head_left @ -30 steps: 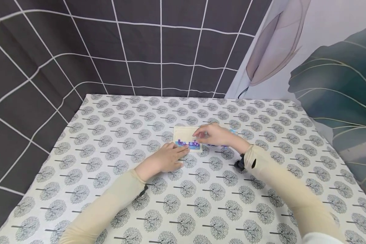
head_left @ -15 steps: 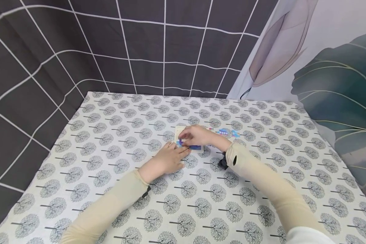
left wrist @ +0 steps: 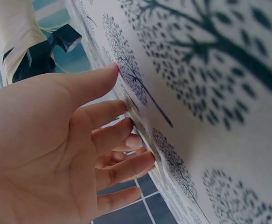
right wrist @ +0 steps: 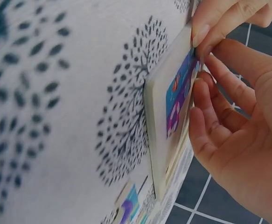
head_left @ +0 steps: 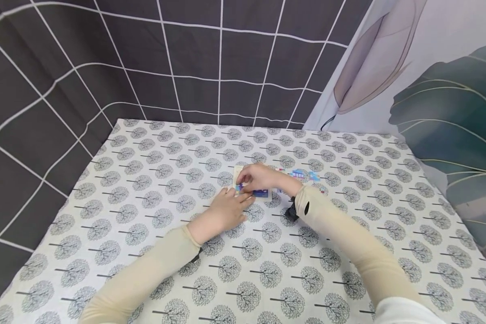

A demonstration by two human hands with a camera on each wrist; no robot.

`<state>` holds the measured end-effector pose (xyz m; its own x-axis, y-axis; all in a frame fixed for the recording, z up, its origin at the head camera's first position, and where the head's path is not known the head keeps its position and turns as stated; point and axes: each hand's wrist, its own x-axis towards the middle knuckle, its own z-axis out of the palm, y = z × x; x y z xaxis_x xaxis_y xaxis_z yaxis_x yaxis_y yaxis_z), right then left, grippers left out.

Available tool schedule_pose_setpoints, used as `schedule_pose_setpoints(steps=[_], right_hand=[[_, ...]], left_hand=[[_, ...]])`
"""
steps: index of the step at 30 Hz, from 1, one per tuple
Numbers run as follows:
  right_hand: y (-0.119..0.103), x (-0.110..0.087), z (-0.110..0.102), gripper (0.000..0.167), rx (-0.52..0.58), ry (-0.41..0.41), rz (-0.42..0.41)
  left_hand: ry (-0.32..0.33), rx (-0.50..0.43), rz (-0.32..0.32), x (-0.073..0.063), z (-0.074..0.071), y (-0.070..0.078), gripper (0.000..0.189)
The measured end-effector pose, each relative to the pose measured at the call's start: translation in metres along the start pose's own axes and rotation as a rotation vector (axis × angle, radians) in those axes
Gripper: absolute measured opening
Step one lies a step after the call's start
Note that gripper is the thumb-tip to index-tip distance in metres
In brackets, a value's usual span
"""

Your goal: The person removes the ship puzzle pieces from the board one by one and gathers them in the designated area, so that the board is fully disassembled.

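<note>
**Small puzzle board worked on by both hands**

A pale, thin puzzle board is set flat near the middle of the surface, which is covered by a white cloth printed with dark trees. Along the near part of the board, a strip of blue-and-purple picture is shown, partly hidden by the hands.

The near edge of the board is touched by the left hand, whose fingers are extended and loosely spread. Over the board's left part the right hand is placed, its fingers bent and its thumb brought close to the left fingertips; whether a piece is pinched there cannot be told.

To the right of the board, just beyond the right wrist, loose colored pieces in blue, pink and purple are scattered. Both forearms are covered by beige sleeves, and a black device is worn at the right wrist. Behind the surface, a dark cloth crossed by white lines is hung.
</note>
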<state>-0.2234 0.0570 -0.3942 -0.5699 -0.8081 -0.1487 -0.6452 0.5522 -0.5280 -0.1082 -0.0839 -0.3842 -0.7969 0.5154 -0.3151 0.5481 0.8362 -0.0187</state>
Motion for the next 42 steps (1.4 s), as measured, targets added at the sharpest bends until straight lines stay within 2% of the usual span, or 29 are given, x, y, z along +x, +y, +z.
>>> schedule_pose_setpoints(steps=[10,14,17,27,36,42], right_hand=[[-0.008,0.009,-0.002,0.018,0.071,-0.035,0.151],[-0.017,0.013,-0.002,0.020,0.042,-0.067,0.250],[-0.020,0.014,-0.001,0.023,0.011,-0.081,0.281],[-0.019,0.008,0.001,0.025,0.078,-0.043,0.238],[-0.021,0.007,0.003,0.025,0.030,0.026,0.199],[-0.018,0.006,0.002,0.027,0.003,0.011,0.169]], left_hand=[[-0.031,0.006,0.007,0.000,-0.005,0.001,0.056],[-0.025,0.023,0.020,0.000,-0.007,-0.001,0.054],[-0.014,0.030,0.026,0.001,-0.006,-0.001,0.054],[-0.003,0.015,0.011,0.003,-0.004,0.001,0.054],[-0.015,0.010,-0.020,0.003,-0.004,0.003,0.055],[-0.049,0.023,-0.013,0.002,-0.004,0.003,0.055]])
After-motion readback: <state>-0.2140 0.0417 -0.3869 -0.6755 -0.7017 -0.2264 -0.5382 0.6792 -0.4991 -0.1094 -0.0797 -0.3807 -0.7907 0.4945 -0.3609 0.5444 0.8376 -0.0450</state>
